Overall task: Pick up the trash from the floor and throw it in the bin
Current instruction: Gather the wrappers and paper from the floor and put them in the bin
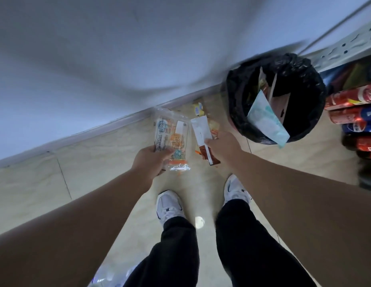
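My left hand (152, 160) grips a clear plastic wrapper (172, 135) with orange and blue print, held above the floor. My right hand (223, 147) pinches a long white and brown wrapper (201, 133). The bin (234, 96), lined with a black bag, stands to the right of my right hand against the wall; a pale teal packet (265, 119) and cardboard pieces stick out of it. More trash lies on the floor near the wall: a yellow wrapper (198, 108) and an orange packet (214, 127) behind the wrapper in my right hand.
A white wall with a skirting board (97, 129) runs diagonally ahead. A metal shelf (344, 46) stands at the right with soda bottles (354, 108) stacked below. My two white shoes (170, 206) stand on the beige tiled floor. Clear plastic (110, 276) lies at the bottom edge.
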Available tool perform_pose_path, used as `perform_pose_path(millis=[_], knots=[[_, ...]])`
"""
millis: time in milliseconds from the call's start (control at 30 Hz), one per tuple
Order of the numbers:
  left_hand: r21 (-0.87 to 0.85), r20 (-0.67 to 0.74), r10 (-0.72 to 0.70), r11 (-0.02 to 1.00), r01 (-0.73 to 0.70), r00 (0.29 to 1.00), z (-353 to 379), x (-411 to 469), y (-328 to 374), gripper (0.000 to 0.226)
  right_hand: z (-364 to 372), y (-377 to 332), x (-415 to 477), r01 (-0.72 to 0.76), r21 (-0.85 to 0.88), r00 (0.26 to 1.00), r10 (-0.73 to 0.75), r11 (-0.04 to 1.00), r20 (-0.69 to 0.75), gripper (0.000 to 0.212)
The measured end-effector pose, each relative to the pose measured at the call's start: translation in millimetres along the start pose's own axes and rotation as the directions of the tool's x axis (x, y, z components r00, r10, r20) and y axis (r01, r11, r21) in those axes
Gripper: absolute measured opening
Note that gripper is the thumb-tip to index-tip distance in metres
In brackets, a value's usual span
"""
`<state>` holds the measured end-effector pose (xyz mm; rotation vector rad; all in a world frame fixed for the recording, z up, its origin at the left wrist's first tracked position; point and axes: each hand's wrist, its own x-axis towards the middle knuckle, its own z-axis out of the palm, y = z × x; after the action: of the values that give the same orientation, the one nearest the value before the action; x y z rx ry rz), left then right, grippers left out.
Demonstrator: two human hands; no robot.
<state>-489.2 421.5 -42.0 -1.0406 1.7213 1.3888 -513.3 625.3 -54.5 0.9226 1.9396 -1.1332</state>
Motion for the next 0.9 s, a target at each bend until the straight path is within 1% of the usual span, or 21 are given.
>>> perform_pose_path(millis=[67,133,167,233,300,400,500,600,733,800,833,900], knots=[[0.01,-0.004,-0.008,1.0,0.008,1.0,13,35,-6,0.017,9,5,42,0.011,-0.035,1.0,-0.011,0.999,0.019,0.02],[0.008,-0.006,-0.012,1.0,0.012,1.0,24,67,-12,0.018,19,14,82,0.02,-0.07,1.0,-0.019,0.997,0.015,0.02],[0.008,-0.005,-0.013,1.0,0.013,1.0,30,81,-15,0.017,23,18,102,0.029,-0.099,1.0,-0.029,0.995,0.0,0.021],[0.018,-0.01,-0.021,1.0,0.021,1.0,39,108,-23,0.017,33,23,139,0.048,-0.189,0.998,-0.057,0.981,-0.039,0.031],[0.012,0.001,-0.024,1.0,0.024,1.0,47,129,-29,0.018,43,27,168,0.077,-0.311,0.985,-0.12,0.947,-0.121,0.037],[-0.003,0.009,-0.037,0.999,0.037,0.999,58,152,-37,0.02,56,32,195,0.122,-0.471,0.954,-0.235,0.874,-0.189,0.033],[-0.01,0.0,-0.036,0.999,0.036,0.999,62,164,-38,0.021,69,37,208,0.125,-0.55,0.955,-0.25,0.826,-0.159,0.029],[-0.01,-0.004,-0.026,1.0,0.026,1.0,60,168,-32,0.022,73,38,207,0.098,-0.503,0.977,-0.18,0.859,-0.117,0.031],[-0.007,-0.002,-0.02,1.0,0.02,1.0,56,156,-26,0.024,63,38,196,0.018,-0.371,0.98,-0.089,0.928,-0.176,0.04],[-0.006,0.011,-0.022,1.0,0.022,1.0,55,148,-28,0.024,60,37,190,0.018,-0.259,0.975,-0.075,0.966,-0.211,0.042],[-0.014,0.027,-0.017,1.0,0.017,1.0,55,146,-30,0.023,61,36,189,0.024,-0.182,0.969,-0.068,0.983,-0.238,0.041],[-0.017,0.042,-0.007,1.0,0.007,0.999,56,146,-32,0.021,61,31,190,0.028,-0.03,0.955,-0.036,0.999,-0.295,0.027]])
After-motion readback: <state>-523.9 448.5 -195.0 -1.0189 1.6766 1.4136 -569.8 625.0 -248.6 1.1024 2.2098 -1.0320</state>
